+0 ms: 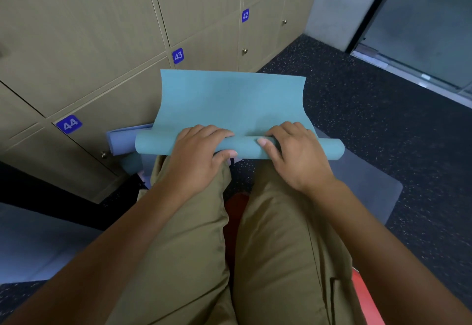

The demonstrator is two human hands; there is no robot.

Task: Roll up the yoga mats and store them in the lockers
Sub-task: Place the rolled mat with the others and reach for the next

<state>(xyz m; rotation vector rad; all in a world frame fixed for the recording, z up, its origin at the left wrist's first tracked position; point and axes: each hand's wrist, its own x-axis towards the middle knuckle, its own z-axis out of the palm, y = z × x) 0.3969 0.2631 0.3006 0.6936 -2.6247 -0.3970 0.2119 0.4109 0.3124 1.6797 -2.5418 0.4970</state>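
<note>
Teal mat (pixel 229 99): partly rolled, the roll lying across my knees, the loose sheet rising far of it against the lockers (pixel 76 43).
My left hand (pixel 198 157): curled round the roll left of centre, thumb under, fingers over.
My right hand (pixel 293 153): gripping the roll right of centre, thumb laid along its near face.
Blue mat (pixel 120 140): rolled, left of the teal one, just beside the locker base.
Lockers: shut, tagged 41 to 44.
Floor (pixel 383 133): dark, speckled, to the right.
</note>
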